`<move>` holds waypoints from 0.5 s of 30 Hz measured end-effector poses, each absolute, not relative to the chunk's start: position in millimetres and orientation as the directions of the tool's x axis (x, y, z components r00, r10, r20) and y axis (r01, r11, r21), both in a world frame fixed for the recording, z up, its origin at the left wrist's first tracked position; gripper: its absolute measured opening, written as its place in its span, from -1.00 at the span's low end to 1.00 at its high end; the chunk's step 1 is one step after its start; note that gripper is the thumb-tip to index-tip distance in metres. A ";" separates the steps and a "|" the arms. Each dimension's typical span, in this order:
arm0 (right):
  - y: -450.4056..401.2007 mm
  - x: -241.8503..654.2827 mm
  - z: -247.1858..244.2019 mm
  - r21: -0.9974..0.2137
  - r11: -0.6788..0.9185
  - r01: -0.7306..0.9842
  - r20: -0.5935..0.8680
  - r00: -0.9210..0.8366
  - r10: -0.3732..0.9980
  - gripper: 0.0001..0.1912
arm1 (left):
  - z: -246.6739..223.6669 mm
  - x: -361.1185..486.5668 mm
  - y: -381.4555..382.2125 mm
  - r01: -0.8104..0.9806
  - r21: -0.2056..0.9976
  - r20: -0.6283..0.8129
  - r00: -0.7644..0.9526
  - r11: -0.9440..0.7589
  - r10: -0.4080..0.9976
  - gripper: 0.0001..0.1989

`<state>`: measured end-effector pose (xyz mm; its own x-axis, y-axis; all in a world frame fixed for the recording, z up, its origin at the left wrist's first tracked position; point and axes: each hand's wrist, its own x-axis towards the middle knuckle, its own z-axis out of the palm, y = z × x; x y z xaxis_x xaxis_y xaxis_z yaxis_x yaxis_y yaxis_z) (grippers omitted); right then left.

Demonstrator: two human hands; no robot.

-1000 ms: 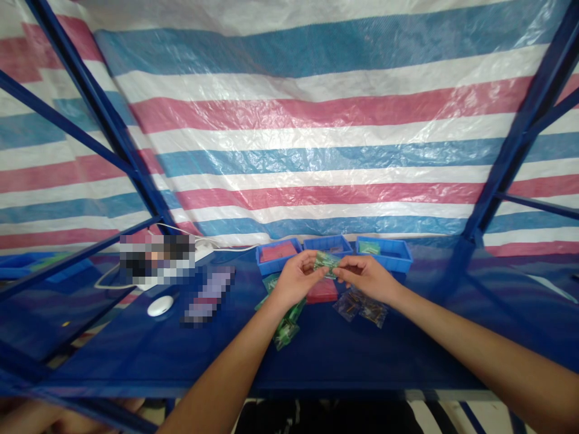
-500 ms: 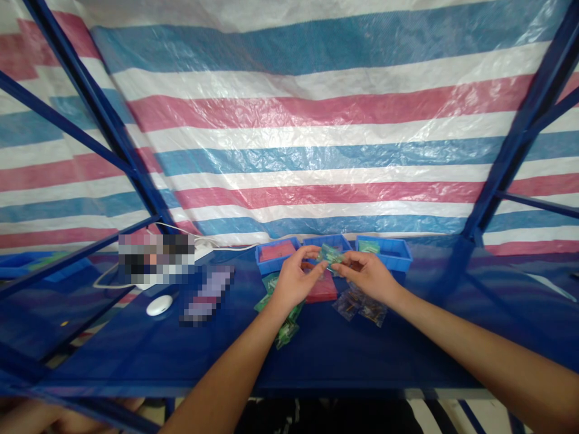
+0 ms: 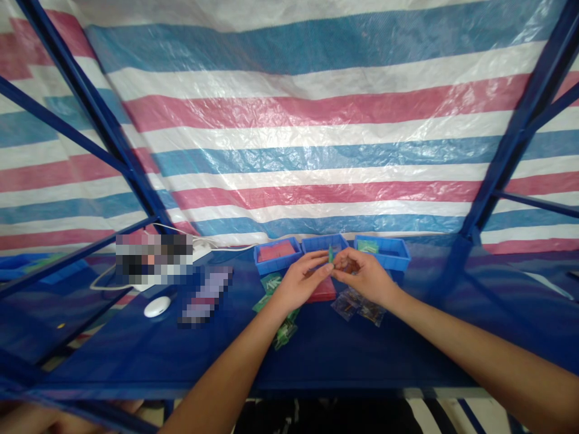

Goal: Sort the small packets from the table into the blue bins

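Note:
Between my two hands is a small green plastic bag (image 3: 331,254), seen nearly edge-on, its contents too small to make out. The fingers and thumb of my left hand (image 3: 306,278) are closed on its left side. My right hand (image 3: 362,272) pinches it from the right. Below the hands lies a stack of flat red packets (image 3: 322,292), partly covered by my left hand. Several green bags (image 3: 284,333) lie beside and under my left forearm. Clear bags with dark and brassy small parts (image 3: 359,305) lie under my right hand.
Behind the hands stand a blue bin with red packets (image 3: 277,265), a middle blue bin (image 3: 312,245) and a right blue bin with a green bag (image 3: 394,261). On the left are a white oval object (image 3: 157,306), a pixelated object (image 3: 208,295) and a power strip with cables (image 3: 201,249).
The green bag has turned from facing me to nearly edge-on. My fingers have drawn closer together around it. The view has shifted slightly.

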<state>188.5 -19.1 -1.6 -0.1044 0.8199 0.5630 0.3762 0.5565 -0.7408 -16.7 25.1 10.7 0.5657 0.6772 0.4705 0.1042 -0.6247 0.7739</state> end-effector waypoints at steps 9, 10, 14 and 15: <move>-17.0 189.5 -1.1 -0.758 0.538 0.369 0.573 -0.020 0.820 -0.70 | -2.3 -17.2 43.3 -0.007 0.940 0.304 0.473 -0.341 0.827 -0.50; -16.0 189.7 -1.5 -0.768 0.532 0.356 0.570 0.004 0.821 -0.66 | -3.0 -17.6 44.8 -0.020 0.945 0.300 0.457 -0.328 0.837 -0.47; -12.8 191.2 -2.9 -0.818 0.499 0.287 0.527 0.022 0.850 -0.52 | -1.8 -16.9 44.9 -0.079 0.943 0.323 0.436 -0.322 0.840 -0.44; -12.2 191.8 -3.4 -0.824 0.494 0.277 0.520 0.025 0.854 -0.51 | -1.1 -16.5 44.2 -0.079 0.944 0.322 0.443 -0.321 0.837 -0.44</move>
<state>191.8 -12.2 -3.4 0.0249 0.8539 0.5199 0.2766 0.4939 -0.8244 -16.5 44.2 -1.1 0.4427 0.8369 0.3219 -0.0790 -0.3212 0.9437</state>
